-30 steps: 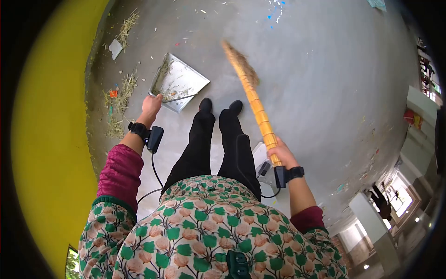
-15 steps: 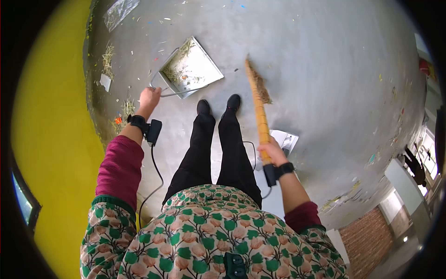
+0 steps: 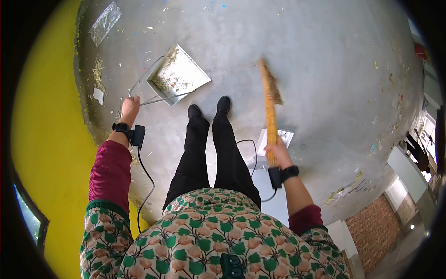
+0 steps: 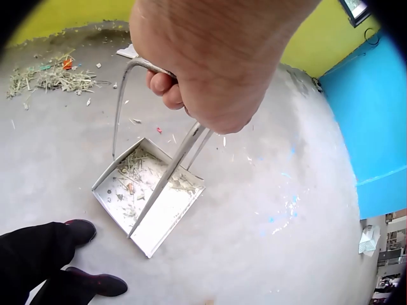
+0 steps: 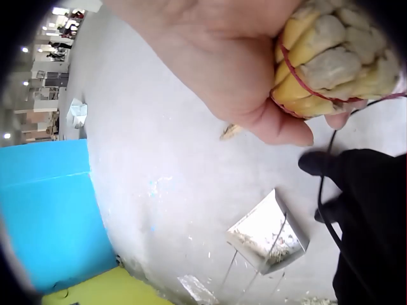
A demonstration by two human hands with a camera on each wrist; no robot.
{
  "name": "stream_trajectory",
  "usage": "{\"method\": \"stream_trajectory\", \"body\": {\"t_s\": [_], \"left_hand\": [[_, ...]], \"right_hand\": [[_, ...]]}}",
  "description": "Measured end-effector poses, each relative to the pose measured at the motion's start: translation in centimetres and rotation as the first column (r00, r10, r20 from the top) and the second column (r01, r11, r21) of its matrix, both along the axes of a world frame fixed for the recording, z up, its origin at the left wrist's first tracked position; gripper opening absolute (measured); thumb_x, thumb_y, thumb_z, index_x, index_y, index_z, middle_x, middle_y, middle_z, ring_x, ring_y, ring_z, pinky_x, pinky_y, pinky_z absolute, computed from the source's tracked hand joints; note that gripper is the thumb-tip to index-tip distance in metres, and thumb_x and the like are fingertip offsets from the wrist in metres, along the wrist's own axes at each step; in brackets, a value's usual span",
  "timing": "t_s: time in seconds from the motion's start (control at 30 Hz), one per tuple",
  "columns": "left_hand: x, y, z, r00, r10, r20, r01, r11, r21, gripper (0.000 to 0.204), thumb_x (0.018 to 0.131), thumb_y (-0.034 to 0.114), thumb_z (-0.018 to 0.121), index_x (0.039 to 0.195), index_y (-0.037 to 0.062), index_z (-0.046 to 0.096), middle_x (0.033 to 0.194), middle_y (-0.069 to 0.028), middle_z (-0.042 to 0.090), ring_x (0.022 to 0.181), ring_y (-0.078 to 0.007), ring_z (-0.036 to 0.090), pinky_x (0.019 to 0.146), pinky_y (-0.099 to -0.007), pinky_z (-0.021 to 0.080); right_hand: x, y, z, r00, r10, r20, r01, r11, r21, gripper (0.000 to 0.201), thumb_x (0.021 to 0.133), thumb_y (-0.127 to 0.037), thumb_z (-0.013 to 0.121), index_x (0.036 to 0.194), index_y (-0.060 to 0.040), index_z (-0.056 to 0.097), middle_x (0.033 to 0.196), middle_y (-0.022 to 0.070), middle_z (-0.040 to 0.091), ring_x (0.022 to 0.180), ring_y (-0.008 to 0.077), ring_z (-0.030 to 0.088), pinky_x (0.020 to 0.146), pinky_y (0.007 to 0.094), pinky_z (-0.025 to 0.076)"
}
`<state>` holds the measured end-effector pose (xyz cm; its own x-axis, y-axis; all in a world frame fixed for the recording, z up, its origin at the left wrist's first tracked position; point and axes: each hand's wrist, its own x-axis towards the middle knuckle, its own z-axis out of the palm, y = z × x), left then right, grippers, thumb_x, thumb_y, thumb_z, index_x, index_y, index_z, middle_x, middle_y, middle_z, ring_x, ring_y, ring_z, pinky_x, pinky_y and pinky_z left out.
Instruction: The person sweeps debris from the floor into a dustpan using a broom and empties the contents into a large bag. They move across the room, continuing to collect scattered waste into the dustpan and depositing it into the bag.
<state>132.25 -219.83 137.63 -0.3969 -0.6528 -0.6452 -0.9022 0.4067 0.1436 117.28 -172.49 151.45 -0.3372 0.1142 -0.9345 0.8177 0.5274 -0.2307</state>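
Observation:
My left hand (image 3: 129, 106) (image 4: 213, 70) grips the wire handle of a metal dustpan (image 3: 177, 74) (image 4: 148, 196), which hangs low over the grey concrete floor with straw and scraps lying in it. My right hand (image 3: 278, 153) (image 5: 241, 70) grips the yellow bound handle of a straw broom (image 3: 270, 109) (image 5: 331, 60). The broom's brush end (image 3: 268, 79) points away from me, to the right of my black shoes (image 3: 209, 108). The dustpan (image 5: 268, 235) also shows small in the right wrist view.
Straw and paper scraps (image 4: 51, 73) lie along the yellow wall (image 3: 42, 139) at the left. A clear plastic wrapper (image 3: 105, 21) lies at the far left. A white box (image 3: 275, 138) sits on the floor by my right hand. A blue wall (image 4: 375, 127) stands further off.
My left hand has swung the dustpan a little to the left. The broom has moved right and its brush end now points straighter ahead. The view has shifted.

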Motion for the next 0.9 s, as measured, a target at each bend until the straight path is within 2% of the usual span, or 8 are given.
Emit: {"method": "stream_trajectory", "body": {"t_s": [0.17,0.2,0.3,0.37,0.47,0.63,0.73,0.9], "left_hand": [[-0.1,0.3,0.9,1.0,0.03,-0.001,-0.03,1.0,-0.009,0.043,0.069,0.032,0.037,0.073,-0.0067,0.055,0.075,-0.0268,0.052,0.078,-0.0375,0.051,0.073,-0.0397,0.039],[0.0,0.4,0.9,0.999,0.035,0.0,-0.035,0.999,-0.009,0.043,0.069,0.032,0.037,0.073,-0.0067,0.055,0.075,-0.0268,0.052,0.078,-0.0375,0.051,0.073,-0.0397,0.039],[0.4,0.3,0.6,0.999,0.031,-0.012,-0.031,0.999,-0.004,0.042,0.069,0.032,0.038,0.072,-0.0065,0.055,0.075,-0.0268,0.052,0.078,-0.0373,0.051,0.073,-0.0397,0.039],[0.4,0.4,0.4,0.998,0.056,-0.012,-0.056,0.998,-0.029,0.042,0.069,0.031,0.037,0.071,-0.0065,0.055,0.074,-0.0267,0.052,0.077,-0.0376,0.051,0.072,-0.04,0.039],[0.8,0.2,-0.1,1.0,0.009,-0.03,-0.01,1.0,-0.022,0.041,0.069,0.031,0.037,0.071,-0.0063,0.055,0.074,-0.0266,0.052,0.076,-0.038,0.051,0.071,-0.0404,0.039],[0.7,0.9,0.8,0.998,0.05,-0.036,-0.051,0.998,-0.022,0.041,0.069,0.031,0.037,0.07,-0.0057,0.055,0.074,-0.0265,0.051,0.075,-0.0382,0.051,0.071,-0.0411,0.039],[1.4,0.7,0.2,0.995,0.07,-0.069,-0.072,0.997,-0.034,0.041,0.069,0.032,0.037,0.071,-0.005,0.055,0.073,-0.0261,0.052,0.075,-0.038,0.051,0.07,-0.0414,0.04],[1.1,1.0,0.4,0.993,0.098,-0.059,-0.096,0.995,0.041,0.042,0.069,0.033,0.038,0.069,-0.0051,0.055,0.073,-0.0261,0.052,0.075,-0.0382,0.051,0.07,-0.0412,0.039]], "right_hand": [[0.9,-3.6,-5.9,0.999,0.039,0.001,-0.039,0.998,-0.054,0.036,0.052,0.0,0.056,0.084,-0.0046,0.039,0.062,0.0062,0.045,0.043,0.0172,0.046,0.037,0.0288,0.041],[1.8,-6.1,-4.9,0.995,0.075,-0.067,-0.081,0.992,-0.098,0.039,0.052,0.0,0.057,0.087,-0.0041,0.039,0.062,0.0065,0.045,0.042,0.0172,0.046,0.037,0.0286,0.041],[0.8,-10.3,-0.8,0.962,0.189,0.195,-0.149,0.968,-0.203,0.053,0.052,0.001,0.056,0.102,-0.0038,0.036,0.065,0.0073,0.046,0.042,0.0169,0.046,0.038,0.0273,0.04],[0.0,-10.8,1.6,0.939,0.149,0.309,-0.043,0.944,-0.327,0.066,0.053,0.004,0.054,0.113,-0.0061,0.029,0.069,0.0079,0.047,0.042,0.0163,0.046,0.039,0.0257,0.04],[-1.8,-8.6,3.4,0.986,0.092,0.138,-0.045,0.949,-0.313,0.071,0.053,0.005,0.053,0.117,-0.009,0.026,0.071,0.008,0.047,0.042,0.016,0.046,0.04,0.0256,0.04],[-7.2,-6.7,-2.1,0.993,-0.033,0.115,0.052,0.985,-0.166,0.038,0.055,0.003,0.052,0.086,-0.0087,0.034,0.058,0.0069,0.042,0.04,0.0172,0.046,0.032,0.0305,0.038],[-2.9,-8.7,-7.5,0.994,-0.003,0.109,0.027,0.977,-0.212,0.04,0.056,0.003,0.052,0.088,-0.0094,0.033,0.057,0.0071,0.042,0.04,0.0176,0.046,0.031,0.031,0.038],[2.0,-15.7,-3.3,0.922,0.156,0.353,-0.027,0.938,-0.344,0.041,0.058,0.004,0.053,0.092,-0.0092,0.034,0.059,0.007,0.043,0.04,0.0165,0.046,0.032,0.0285,0.038]]}}
